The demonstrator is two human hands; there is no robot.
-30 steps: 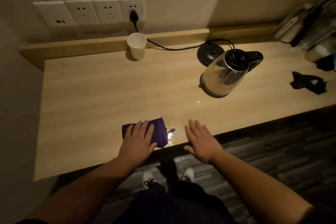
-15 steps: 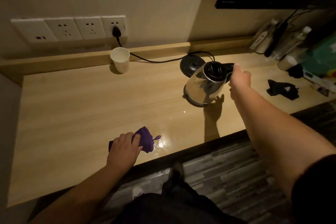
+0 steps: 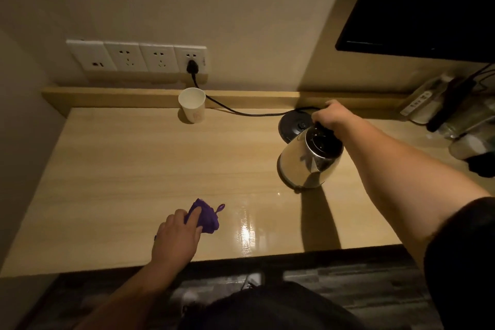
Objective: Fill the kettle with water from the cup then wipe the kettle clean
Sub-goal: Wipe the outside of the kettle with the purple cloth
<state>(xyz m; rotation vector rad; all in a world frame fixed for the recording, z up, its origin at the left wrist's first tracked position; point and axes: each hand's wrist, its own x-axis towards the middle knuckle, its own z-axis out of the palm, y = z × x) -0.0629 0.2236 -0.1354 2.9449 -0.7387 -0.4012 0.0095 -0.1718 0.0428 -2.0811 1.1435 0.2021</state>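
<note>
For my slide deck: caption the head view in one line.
Right hand grips the kettle handle while left hand bunches a purple cloth.

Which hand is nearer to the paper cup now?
The right hand, gripping the kettle handle, to the right of the cup. The left hand holds the cloth at the near edge.

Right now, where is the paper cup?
The paper cup stands upright at the back of the desk, left of centre, just below the wall sockets and beside the black cord.
</note>
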